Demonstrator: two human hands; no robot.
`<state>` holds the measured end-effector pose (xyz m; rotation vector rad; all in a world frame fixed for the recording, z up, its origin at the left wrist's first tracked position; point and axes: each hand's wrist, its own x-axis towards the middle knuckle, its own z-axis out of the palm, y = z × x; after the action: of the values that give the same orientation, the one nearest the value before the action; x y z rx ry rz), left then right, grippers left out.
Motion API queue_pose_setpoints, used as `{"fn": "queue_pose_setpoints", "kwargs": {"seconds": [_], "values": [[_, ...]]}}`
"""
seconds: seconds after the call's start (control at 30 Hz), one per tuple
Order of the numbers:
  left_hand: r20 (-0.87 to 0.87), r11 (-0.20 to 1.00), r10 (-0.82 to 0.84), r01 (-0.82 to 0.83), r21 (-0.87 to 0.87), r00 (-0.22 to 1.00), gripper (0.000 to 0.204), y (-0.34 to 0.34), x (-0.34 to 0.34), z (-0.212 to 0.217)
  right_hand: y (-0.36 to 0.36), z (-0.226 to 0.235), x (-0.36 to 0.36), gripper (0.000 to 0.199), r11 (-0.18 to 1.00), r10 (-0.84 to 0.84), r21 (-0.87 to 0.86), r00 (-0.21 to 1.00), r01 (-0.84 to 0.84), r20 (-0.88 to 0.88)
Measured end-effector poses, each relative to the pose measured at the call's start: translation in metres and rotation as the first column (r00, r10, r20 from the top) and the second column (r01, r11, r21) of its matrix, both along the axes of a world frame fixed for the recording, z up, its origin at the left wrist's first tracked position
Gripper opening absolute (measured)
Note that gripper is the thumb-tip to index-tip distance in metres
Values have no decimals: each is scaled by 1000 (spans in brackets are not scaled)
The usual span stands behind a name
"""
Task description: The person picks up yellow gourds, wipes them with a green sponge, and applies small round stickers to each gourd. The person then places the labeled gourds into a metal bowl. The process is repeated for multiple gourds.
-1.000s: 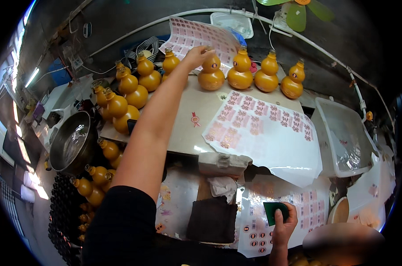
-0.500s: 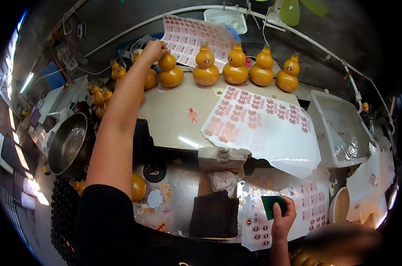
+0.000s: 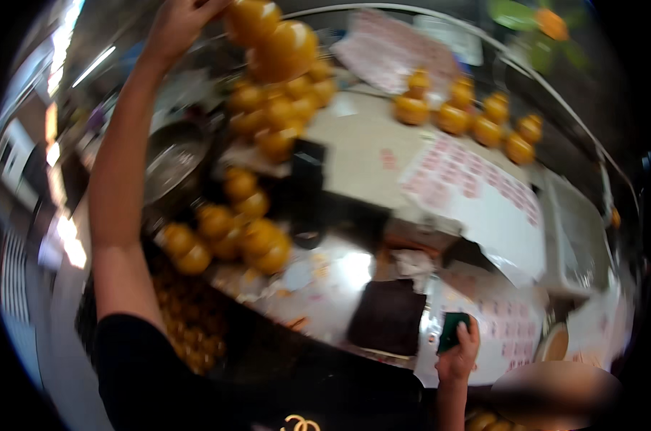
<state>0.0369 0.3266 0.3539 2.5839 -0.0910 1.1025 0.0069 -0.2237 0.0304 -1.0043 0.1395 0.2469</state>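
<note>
Overhead, left hand (image 3: 176, 25) gripping golden gourd (image 3: 276, 43)

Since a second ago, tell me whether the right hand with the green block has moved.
No. The right hand holds the green block over the sticker sheet near the table's front edge, as before; only the camera swung.

Pretty cramped, dim workshop corner. Pale bench (image 3: 354, 154) running across the middle, shiny steel surface (image 3: 325, 276) in front, bright strip lights (image 3: 95, 65) glaring top left, green fan (image 3: 530, 18) overhead.
</note>
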Motion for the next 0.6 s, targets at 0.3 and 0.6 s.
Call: {"fn": "queue_pose_setpoints", "kwargs": {"seconds": [0.3,0.6], "values": [[-64,951,303,-298,81,951,20,104,-182,-42,22,-22,-11,21,982,184,-70,979,-178,89],[-245,821,501,-365,440,830,16,158,-206,-158,26,-14,-15,19,977,211,-63,966,-204,151]]}}
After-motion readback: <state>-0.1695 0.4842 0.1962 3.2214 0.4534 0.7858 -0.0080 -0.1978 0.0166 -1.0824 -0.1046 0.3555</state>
